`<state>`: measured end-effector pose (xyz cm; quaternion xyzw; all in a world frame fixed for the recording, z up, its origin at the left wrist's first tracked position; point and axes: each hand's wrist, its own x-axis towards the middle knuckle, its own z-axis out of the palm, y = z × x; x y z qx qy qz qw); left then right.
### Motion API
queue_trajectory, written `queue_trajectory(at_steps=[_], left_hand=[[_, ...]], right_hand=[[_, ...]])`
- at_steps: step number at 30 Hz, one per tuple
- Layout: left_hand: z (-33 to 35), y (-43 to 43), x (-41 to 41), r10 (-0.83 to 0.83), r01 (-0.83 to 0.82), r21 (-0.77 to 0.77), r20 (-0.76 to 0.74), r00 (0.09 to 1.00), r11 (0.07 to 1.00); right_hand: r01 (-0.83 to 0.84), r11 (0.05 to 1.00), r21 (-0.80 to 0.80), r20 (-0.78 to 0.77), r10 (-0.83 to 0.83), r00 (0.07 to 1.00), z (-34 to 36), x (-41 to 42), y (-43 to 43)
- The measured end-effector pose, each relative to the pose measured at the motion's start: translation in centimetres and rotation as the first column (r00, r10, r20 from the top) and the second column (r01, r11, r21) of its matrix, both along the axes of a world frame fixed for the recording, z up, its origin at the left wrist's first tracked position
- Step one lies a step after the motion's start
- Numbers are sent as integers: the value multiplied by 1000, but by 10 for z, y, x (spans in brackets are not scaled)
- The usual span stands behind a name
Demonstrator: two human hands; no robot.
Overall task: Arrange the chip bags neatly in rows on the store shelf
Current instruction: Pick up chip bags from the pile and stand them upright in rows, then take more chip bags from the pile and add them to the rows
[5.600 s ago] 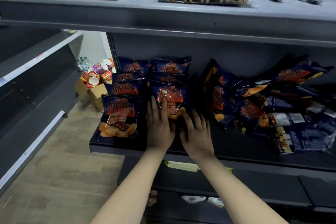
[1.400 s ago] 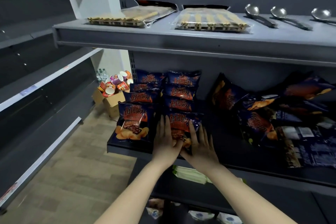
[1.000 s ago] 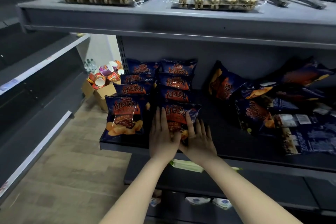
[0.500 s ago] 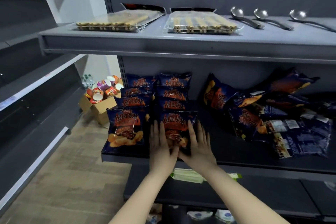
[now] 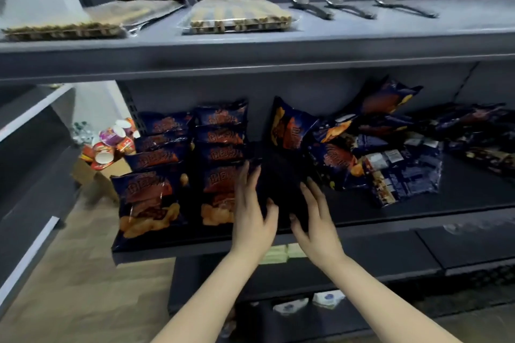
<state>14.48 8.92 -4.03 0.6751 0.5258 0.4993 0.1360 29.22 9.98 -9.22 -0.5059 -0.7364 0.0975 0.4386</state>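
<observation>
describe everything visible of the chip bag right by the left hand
The chip bag is dark blue glossy film with red-orange lettering and golden chips pictured low down. It lies face up at the front of the second row on the dark shelf, its top against the bag behind. The left hand, fingers straight, covers its right edge. Blur hides finer print.

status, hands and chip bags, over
Left hand open beside front dark blue chip bag, second row. Right hand open over dark shelf board. Jumbled dark blue bag pile unsorted at right.

Dark shelf (image 5: 390, 211): chip bag rows (image 5: 192, 159) left, jumbled bags (image 5: 390, 153) right.
</observation>
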Motion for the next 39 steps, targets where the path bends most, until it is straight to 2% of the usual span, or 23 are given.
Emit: queue_trajectory(at_steps=[3, 7, 12, 17, 21, 24, 33, 37, 39], left_hand=[[9, 13, 36, -69, 69, 15, 29, 997, 998], [17, 45, 69, -51, 57, -53, 108, 993, 997], [2, 80, 97, 10, 22, -231, 135, 991, 973], [-13, 102, 124, -116, 138, -303, 91, 989, 943], [-14, 123, 150, -210, 203, -342, 16, 978, 917], [-15, 138, 170, -274, 252, -374, -6, 962, 893], [-24, 155, 197, -265, 262, -375, 43, 963, 889], [-23, 154, 180, -237, 257, -357, 99, 966, 898], [-21, 148, 171, -222, 265, -307, 168, 960, 914]], right_hand=[[36, 996, 83, 126, -46, 991, 15, 24, 22], [103, 989, 110, 245, -127, 961, 46, 50, 52], [164, 987, -5, 441, -145, 886, 54, 71, 85], [171, 979, -114, 601, -69, 796, 53, 83, 113], [226, 939, -260, 541, -52, 839, 41, 108, 130], [250, 930, -270, 537, -70, 841, 37, 134, 141], [206, 942, -266, 535, -34, 844, 34, 163, 159], [190, 964, -187, 526, -65, 848, 37, 160, 160], [156, 988, -17, 466, -130, 875, 42, 154, 157]])
